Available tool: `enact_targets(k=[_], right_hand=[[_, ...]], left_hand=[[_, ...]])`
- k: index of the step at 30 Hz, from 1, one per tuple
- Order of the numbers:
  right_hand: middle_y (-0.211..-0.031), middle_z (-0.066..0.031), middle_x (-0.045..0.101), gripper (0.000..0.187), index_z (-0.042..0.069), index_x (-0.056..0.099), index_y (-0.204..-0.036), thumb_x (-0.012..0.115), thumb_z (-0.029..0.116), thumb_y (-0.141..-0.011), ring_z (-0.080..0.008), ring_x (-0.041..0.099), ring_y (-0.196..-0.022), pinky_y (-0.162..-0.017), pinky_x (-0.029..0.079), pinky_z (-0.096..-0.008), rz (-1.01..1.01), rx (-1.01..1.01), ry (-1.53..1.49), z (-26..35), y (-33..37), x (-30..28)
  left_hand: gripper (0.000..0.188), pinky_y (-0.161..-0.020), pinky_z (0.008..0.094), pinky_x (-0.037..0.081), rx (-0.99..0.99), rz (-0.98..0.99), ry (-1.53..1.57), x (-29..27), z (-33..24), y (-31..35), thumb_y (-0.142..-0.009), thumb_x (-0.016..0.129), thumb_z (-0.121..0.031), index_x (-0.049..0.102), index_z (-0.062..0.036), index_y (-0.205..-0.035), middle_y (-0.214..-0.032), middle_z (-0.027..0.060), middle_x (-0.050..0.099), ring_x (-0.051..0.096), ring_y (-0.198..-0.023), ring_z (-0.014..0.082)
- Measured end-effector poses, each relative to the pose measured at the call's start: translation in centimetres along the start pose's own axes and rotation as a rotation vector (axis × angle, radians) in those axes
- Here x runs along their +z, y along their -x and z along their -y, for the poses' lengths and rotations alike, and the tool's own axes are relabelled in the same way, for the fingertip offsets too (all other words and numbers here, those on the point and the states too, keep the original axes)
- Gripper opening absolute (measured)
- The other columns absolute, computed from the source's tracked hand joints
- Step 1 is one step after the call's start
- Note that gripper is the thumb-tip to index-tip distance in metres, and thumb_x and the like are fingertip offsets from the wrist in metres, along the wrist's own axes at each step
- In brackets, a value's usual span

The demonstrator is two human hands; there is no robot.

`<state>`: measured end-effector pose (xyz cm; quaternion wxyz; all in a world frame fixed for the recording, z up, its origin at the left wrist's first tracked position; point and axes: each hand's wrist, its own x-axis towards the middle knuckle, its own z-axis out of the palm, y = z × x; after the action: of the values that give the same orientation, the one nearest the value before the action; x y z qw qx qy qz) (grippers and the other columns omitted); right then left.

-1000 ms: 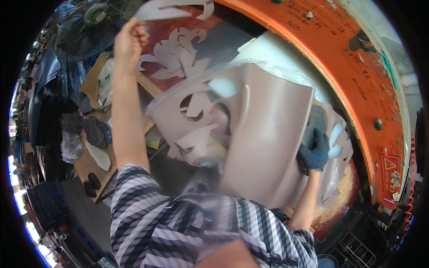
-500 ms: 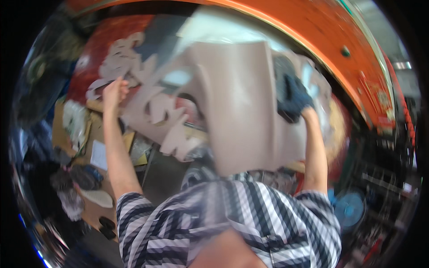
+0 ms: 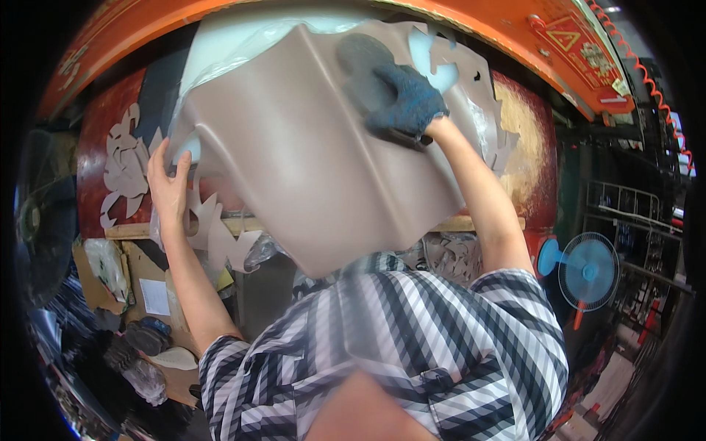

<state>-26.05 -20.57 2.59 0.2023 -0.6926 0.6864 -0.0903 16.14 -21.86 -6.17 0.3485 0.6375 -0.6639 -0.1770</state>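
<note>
A large grey-brown, leather-like sheet point(image 3: 294, 147) spreads over the work surface and hangs toward me, with raised folds running along it. My right hand point(image 3: 408, 103), in a dark blue glove, rests over the sheet's far right part. It grips a dark, rounded, sole-shaped piece point(image 3: 360, 62), whose exact kind is blurred. My bare left hand point(image 3: 169, 180) is at the sheet's left edge, thumb and fingers apart, beside a cut-out gap. Below the sheet lies a pale layer point(image 3: 220, 48) with clear plastic film.
Cut scraps point(image 3: 126, 165) lie on the red surface at left. An orange machine beam point(image 3: 507, 26) spans the far side. A blue fan point(image 3: 587, 270) stands at right. Shoes point(image 3: 147, 334) and cardboard point(image 3: 103, 275) lie at lower left.
The sheet has shifted left and spread out flatter. My right hand has moved left and away from me with the dark piece. My left hand has gone from curled to open at the sheet's edge.
</note>
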Motion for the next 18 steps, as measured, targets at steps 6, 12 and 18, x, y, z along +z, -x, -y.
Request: enact_targets(k=[6,12,18], right_hand=[[-0.115,-0.0139,0.06,0.079,-0.002,0.045,-0.136,0.072,0.03,-0.069,-0.0199,0.062,-0.096,-0.081,0.052,-0.0316,0.142,0.054,-1.163,-5.9,-0.8,-1.3],[-0.136,-0.013,0.05,0.077,0.004,0.035,-0.144,0.065,0.027,-0.077,-0.0232,0.055,-0.117,-0.095,0.048,-0.0338,0.044,-0.01,-1.923,-11.9,2.8,0.8],[-0.136,-0.0133,0.049,0.077,0.005,0.036,-0.143,0.066,0.026,-0.076,-0.0239,0.054,-0.118,-0.096,0.048,-0.0347,-0.207,0.126,-2.103,-11.7,9.0,2.4]], left_hand=[[0.072,-0.095,0.0375,0.043,-0.149,0.164,-0.007,1.9,-2.9,-1.4,-0.08,0.066,-0.055,0.055,-0.0018,-0.128,-0.125,0.0177,0.055,0.054,-0.113,0.0283],[0.072,-0.1,0.04,0.04,0.025,-0.015,-0.125,3.7,-3.7,-3.8,-0.079,0.068,-0.054,0.055,-0.0022,-0.127,-0.128,0.0182,0.053,0.051,-0.119,0.0334],[0.041,-0.08,0.0316,0.047,0.061,-0.163,-0.059,5.3,-1.8,-5.9,-0.081,0.067,-0.044,0.067,-0.0111,-0.106,-0.098,0.0042,0.063,0.061,-0.088,0.0199]])
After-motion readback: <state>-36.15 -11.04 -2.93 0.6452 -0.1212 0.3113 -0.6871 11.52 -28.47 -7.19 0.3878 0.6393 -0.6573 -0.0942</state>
